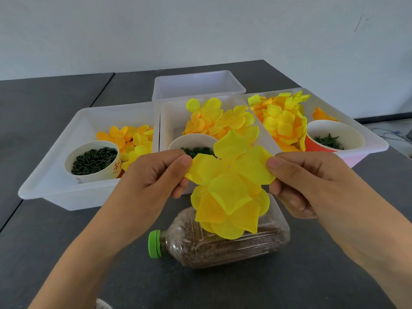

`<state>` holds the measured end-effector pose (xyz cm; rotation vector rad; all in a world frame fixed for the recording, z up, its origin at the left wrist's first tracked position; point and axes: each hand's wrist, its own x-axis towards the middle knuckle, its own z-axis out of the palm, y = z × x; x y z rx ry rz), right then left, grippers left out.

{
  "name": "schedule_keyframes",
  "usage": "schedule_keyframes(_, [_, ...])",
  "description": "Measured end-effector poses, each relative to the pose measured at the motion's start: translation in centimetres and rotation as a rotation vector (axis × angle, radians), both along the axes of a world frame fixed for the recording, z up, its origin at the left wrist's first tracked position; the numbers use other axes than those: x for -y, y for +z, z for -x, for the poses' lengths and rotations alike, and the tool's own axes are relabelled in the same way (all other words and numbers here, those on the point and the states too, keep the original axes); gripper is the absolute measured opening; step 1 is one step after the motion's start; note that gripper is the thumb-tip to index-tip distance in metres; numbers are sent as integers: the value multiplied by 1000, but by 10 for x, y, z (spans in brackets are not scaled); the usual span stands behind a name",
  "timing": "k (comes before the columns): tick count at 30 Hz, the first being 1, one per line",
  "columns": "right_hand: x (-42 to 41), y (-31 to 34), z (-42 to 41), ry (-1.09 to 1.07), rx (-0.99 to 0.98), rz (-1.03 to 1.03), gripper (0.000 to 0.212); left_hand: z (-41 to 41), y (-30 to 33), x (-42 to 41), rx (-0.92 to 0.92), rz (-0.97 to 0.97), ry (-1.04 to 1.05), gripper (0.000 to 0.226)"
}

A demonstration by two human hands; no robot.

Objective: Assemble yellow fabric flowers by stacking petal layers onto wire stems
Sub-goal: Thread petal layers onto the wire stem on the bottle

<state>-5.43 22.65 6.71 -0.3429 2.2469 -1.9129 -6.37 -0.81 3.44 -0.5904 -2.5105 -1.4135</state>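
A flat yellow petal layer [234, 162] with a small centre hole is stretched between my hands. My left hand [156, 177] pinches its left petal and my right hand [298, 181] pinches its right petal. Directly below it sits a partly stacked yellow flower [229, 210], standing above a plastic bottle; its wire stem is hidden by the petals. Loose yellow and orange petal layers fill three white trays: left [131, 137], middle [218, 119] and right [281, 117].
A sand-filled bottle [223, 244] with a green cap lies on the dark table. Paper cups of dark green parts stand in the left tray [93, 161], middle tray [194, 146] and right tray [332, 137]. An empty white bin [196, 85] sits behind.
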Motion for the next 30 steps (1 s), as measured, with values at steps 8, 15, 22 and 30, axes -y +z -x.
schedule_keyframes(8, [1, 9, -3, 8, -68, 47, 36, -1, 3, -4, -66, -75, -3, 36])
schedule_keyframes(15, [1, 7, -4, 27, -61, 41, 38, -2, 1, -3, -74, -72, -41, 38])
schedule_keyframes(22, [1, -1, -2, 11, -34, 18, 37, 1, -7, -2, -68, -1, -25, 37])
schedule_keyframes(30, [-1, -3, 5, 5, 17, 12, 37, 2, -6, -3, -73, 11, -7, 37])
